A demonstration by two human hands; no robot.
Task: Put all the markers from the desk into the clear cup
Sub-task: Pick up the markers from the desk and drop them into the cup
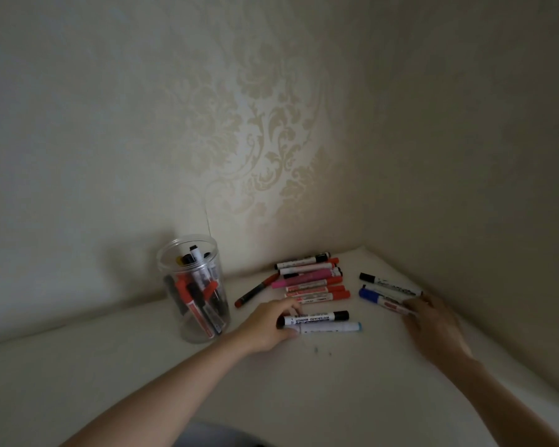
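A clear cup (197,330) stands at the left of the white desk with several markers upright in it. My left hand (268,327) lies on the desk, its fingers closed around the near end of a black-capped whiteboard marker (317,317); a light-blue-capped marker (333,327) lies just in front of it. My right hand (433,324) rests with its fingertips on the end of a blue-capped marker (381,297). A black-capped marker (388,283) lies just behind that one. A pile of red, pink and black markers (310,279) lies further back.
The desk (304,382) fits into a corner, with patterned wallpaper behind and a plain wall close on the right. A single red marker (255,291) lies slanted between the cup and the pile. Two small dark specks (321,351) sit on the desk.
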